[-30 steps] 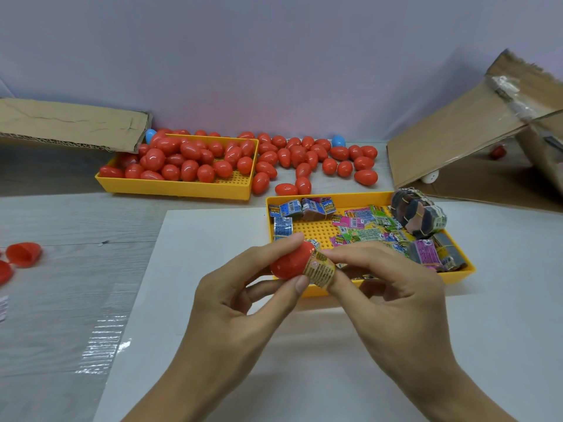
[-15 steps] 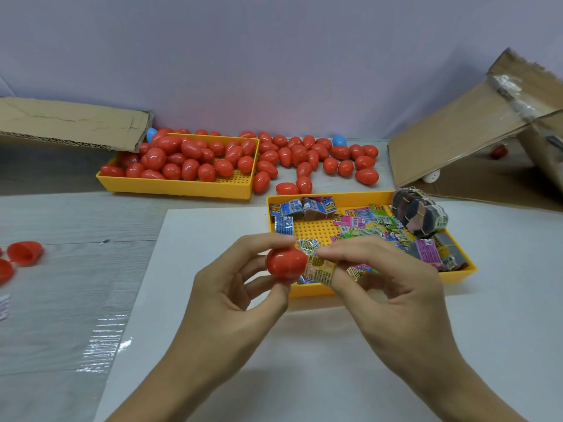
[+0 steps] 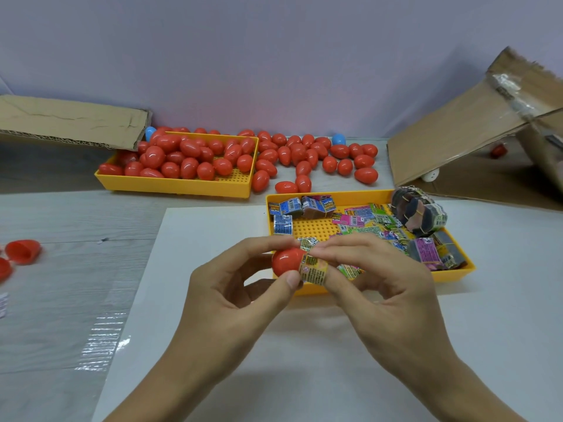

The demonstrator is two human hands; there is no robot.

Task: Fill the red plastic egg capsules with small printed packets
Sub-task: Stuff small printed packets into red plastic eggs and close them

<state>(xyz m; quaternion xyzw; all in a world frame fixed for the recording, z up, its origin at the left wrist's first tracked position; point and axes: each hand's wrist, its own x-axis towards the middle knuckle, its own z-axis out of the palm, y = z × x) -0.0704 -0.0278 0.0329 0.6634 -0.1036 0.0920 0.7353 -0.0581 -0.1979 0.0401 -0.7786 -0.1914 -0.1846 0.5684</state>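
- Far left: two open red capsule halves (image 3: 23, 251) lie on the grey wood-grain table (image 3: 61, 284), near its left edge; a flattened cardboard sheet (image 3: 70, 120) sits against the lilac wall (image 3: 274, 56).
- Left of centre: a yellow tray (image 3: 173, 185) holds closed red eggs (image 3: 189, 159); more eggs spill onto the table beside it.
- Centre: a white sheet (image 3: 304, 360) covers the near table. Above it the left hand (image 3: 231, 303) grips a red egg capsule (image 3: 285, 263) between thumb and fingers.
- The right hand (image 3: 387, 287) pinches a printed packet (image 3: 313, 268) touching the capsule's right end.
- Right of centre: a second yellow tray (image 3: 451, 275) holds loose packets (image 3: 359, 220) and a banded bundle (image 3: 419, 214).
- Far right: an open cardboard box (image 3: 463, 138) lies tipped; bare white sheet remains beside the tray.
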